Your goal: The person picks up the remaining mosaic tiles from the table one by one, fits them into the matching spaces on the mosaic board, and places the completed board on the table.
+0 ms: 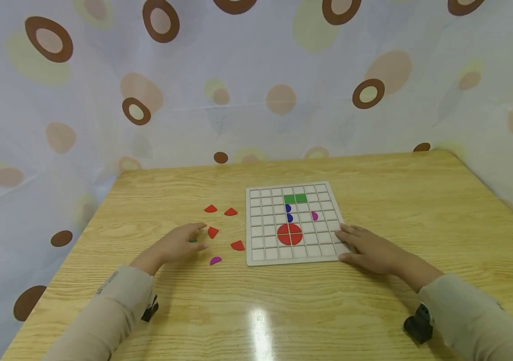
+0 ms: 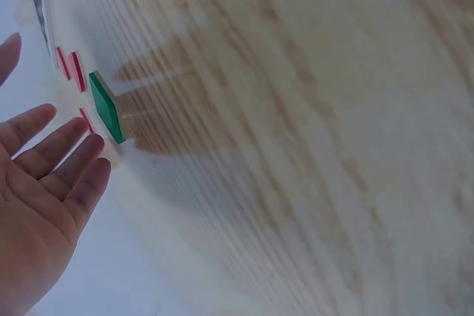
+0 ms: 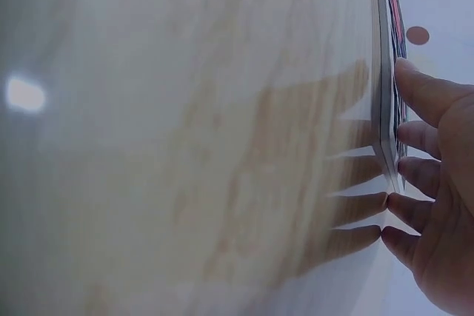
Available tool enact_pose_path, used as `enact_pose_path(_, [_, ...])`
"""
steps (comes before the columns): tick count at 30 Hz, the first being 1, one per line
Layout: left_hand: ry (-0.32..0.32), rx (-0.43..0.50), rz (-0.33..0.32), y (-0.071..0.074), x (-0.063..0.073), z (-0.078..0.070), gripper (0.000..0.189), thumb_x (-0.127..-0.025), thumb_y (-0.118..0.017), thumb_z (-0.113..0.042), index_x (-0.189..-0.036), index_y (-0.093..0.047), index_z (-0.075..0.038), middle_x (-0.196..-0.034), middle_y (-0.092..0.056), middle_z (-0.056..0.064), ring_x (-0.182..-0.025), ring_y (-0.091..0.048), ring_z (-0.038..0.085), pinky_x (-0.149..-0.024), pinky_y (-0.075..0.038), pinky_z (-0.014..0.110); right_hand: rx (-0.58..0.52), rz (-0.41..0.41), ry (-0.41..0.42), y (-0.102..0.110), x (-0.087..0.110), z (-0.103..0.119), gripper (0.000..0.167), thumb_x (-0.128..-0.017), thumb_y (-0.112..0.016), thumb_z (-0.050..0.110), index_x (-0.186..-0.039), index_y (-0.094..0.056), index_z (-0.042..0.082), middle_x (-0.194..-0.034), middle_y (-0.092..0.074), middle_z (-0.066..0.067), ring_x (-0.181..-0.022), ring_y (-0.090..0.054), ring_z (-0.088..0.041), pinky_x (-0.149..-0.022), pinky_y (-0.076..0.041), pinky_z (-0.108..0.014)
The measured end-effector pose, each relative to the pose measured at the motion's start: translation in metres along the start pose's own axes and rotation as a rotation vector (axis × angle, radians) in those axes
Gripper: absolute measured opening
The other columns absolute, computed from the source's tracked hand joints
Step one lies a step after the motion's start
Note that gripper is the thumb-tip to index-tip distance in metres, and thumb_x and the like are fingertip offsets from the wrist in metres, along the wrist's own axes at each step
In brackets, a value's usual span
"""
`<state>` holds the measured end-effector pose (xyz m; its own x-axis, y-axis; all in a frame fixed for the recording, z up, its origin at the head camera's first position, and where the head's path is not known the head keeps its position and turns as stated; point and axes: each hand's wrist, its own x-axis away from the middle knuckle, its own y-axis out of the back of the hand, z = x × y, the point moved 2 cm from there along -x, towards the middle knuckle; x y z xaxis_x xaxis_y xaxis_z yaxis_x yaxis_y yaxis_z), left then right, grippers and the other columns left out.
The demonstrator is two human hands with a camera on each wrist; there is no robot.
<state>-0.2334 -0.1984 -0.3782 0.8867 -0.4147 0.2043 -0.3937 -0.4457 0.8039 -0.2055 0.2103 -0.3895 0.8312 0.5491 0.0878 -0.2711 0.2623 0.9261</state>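
My left hand [image 1: 177, 244] hovers just left of the loose pieces, fingers extended and thumb apart, holding nothing. Close by its fingers stands a green flat piece [image 2: 106, 107], mostly hidden under the hand in the head view. A red quarter-circle piece [image 1: 213, 232] lies just beyond the fingertips, and a purple half-circle [image 1: 215, 260] is nearer the front. At the right edge of a white grid board [image 1: 258, 253], my right hand [image 1: 371, 250] rests with loosely straight fingers touching the rim. The board bears green squares [image 1: 300, 198], blue half-circles [image 1: 290, 218], a purple half-circle [image 1: 315, 216] and a red circle of quarters [image 1: 284, 239].
More red quarter-circles lie between the left hand and the board: one near its left edge [image 1: 237, 245], two farther back, including a red piece [image 1: 211, 208]. Everything sits on a wood-grain table [image 1: 211, 311]. A spotted curtain [image 1: 247, 75] hangs behind and beside it.
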Motion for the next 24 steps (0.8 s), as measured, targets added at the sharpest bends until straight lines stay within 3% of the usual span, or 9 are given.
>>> enact_pose_path(11, [0.012, -0.031, 0.012, 0.002, -0.011, 0.003, 0.059, -0.085, -0.054, -0.031, -0.129, -0.034, 0.003, -0.128, -0.038, 0.020, -0.118, -0.033, 0.032, -0.095, -0.025, 0.044, -0.006, 0.004, 0.008, 0.000, 0.001, -0.001, 0.061, -0.085, -0.049, 0.039, -0.129, -0.036, -0.001, -0.134, -0.028, -0.022, -0.120, -0.022, -0.041, -0.093, -0.022, -0.051])
enact_pose_path(24, [-0.065, -0.112, -0.023, 0.005, -0.024, 0.006, 0.047, -0.081, -0.060, -0.021, -0.118, -0.046, 0.006, -0.115, -0.048, 0.018, -0.107, -0.043, 0.031, -0.090, -0.032, 0.042, -0.017, 0.011, 0.000, 0.002, 0.003, -0.005, 0.064, -0.084, -0.048, 0.043, -0.130, -0.035, 0.000, -0.135, -0.026, -0.022, -0.120, -0.021, -0.041, -0.092, -0.021, -0.053])
